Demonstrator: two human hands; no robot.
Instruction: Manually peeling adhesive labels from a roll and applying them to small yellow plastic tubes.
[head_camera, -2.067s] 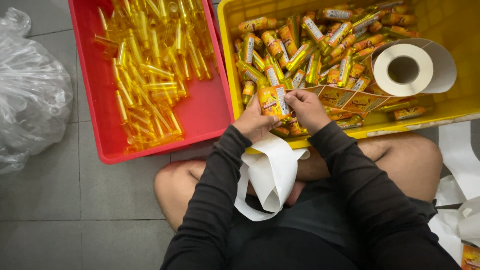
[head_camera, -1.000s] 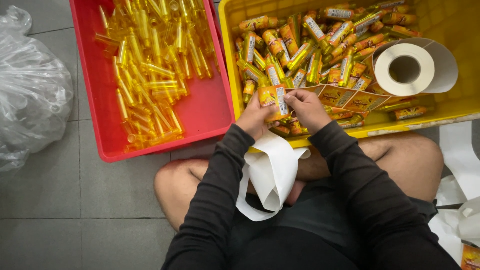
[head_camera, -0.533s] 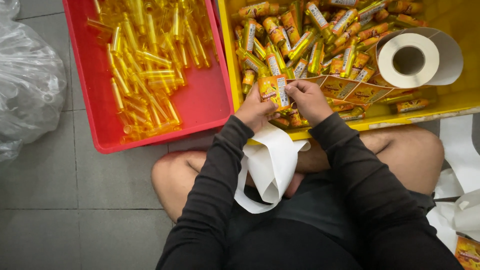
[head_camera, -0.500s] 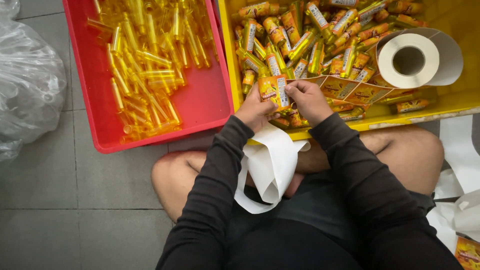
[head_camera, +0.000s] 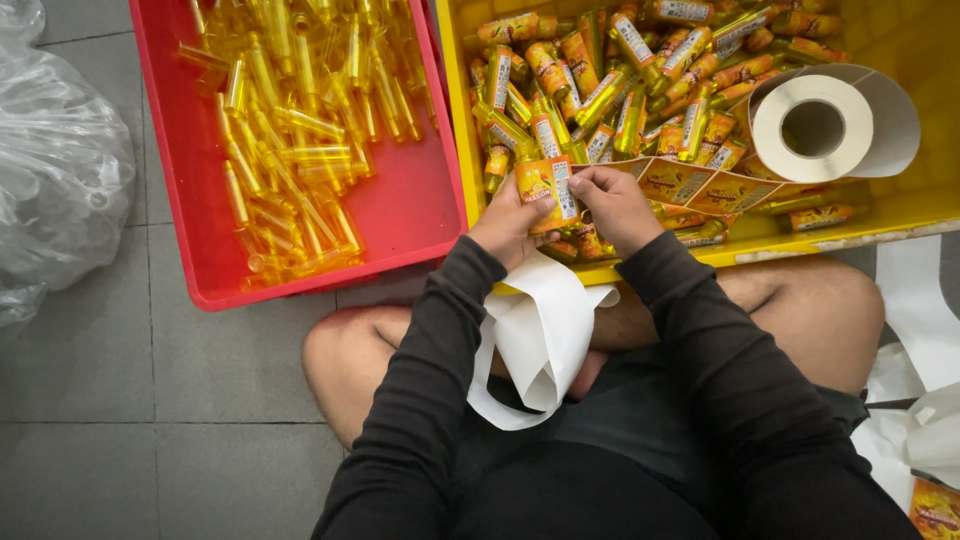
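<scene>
Both hands on one small labelled bottle – left hand grip clasps it, right hand grip pinches label edge – over yellow crate.

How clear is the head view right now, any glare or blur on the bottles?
Head view: even, soft light; both hands and the labelled bottle are sharp; small glints on the clear bottles in the red bin; faint shadows only.

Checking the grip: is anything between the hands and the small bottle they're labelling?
Nothing visible. The left hand and right hand both touch the orange-labelled bottle directly, above the yellow crate.
</scene>
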